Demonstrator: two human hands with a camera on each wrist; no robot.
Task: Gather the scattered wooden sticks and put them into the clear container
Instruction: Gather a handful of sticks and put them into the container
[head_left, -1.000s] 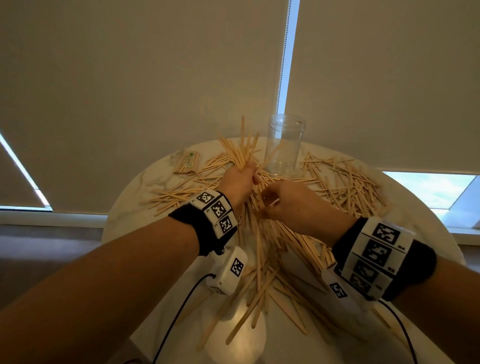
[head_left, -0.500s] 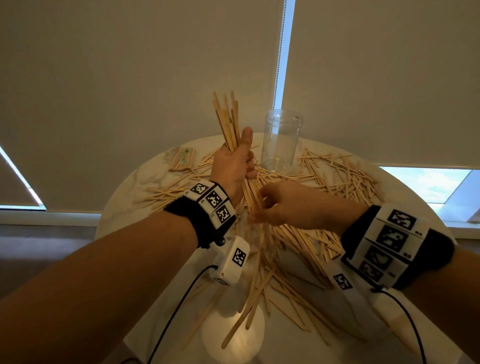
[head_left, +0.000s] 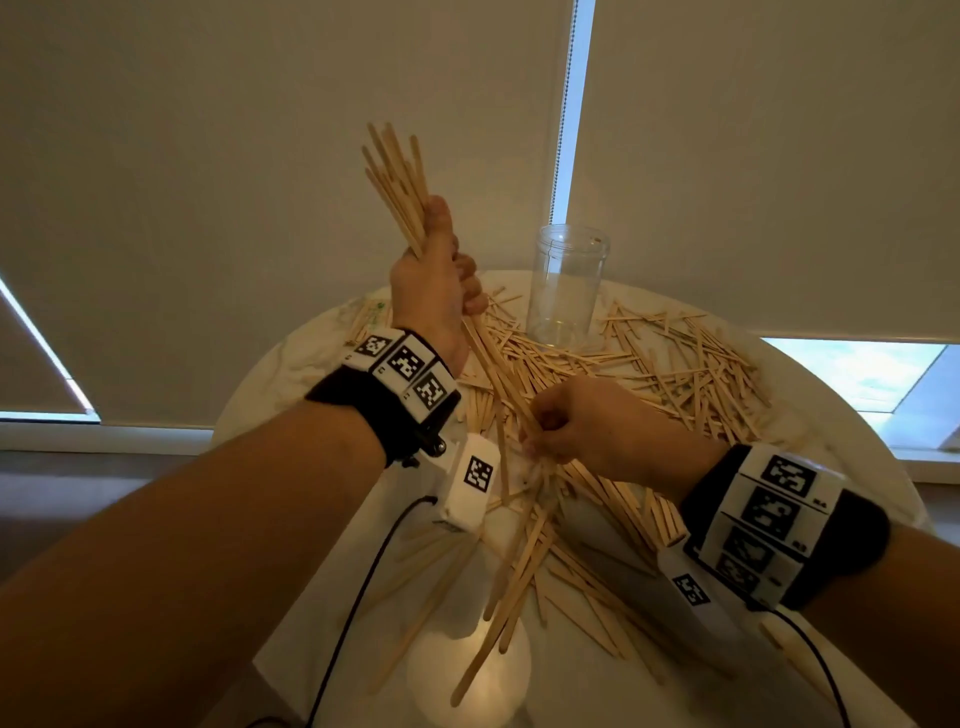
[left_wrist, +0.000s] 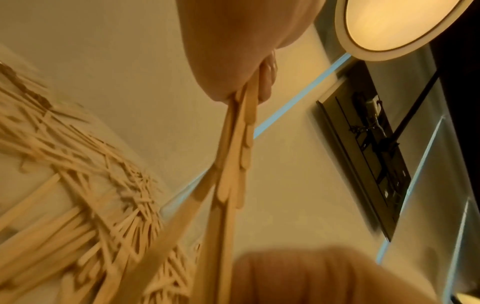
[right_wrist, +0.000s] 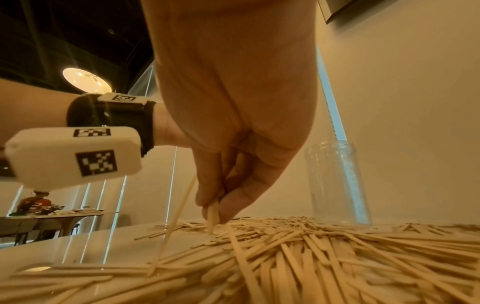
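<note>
Surface: a round white table (head_left: 291, 364) stood before drawn beige roller blinds (head_left: 260, 156).
Landmark: the clear jar (head_left: 566, 286) stood upright at the table's far edge, loose wooden sticks (head_left: 675, 364) strewn round its base.
Left hand (head_left: 434, 291): raised left of the jar, fingers curled tight round a bundle of sticks (head_left: 395, 182).
Right hand (head_left: 587, 421): nearer than the jar, thumb and fingertips (right_wrist: 207, 197) pinching a stick end (right_wrist: 213, 214).

text: none legible | wrist bands (head_left: 410, 371): square black-and-white code markers, tiny captions too small to read
</note>
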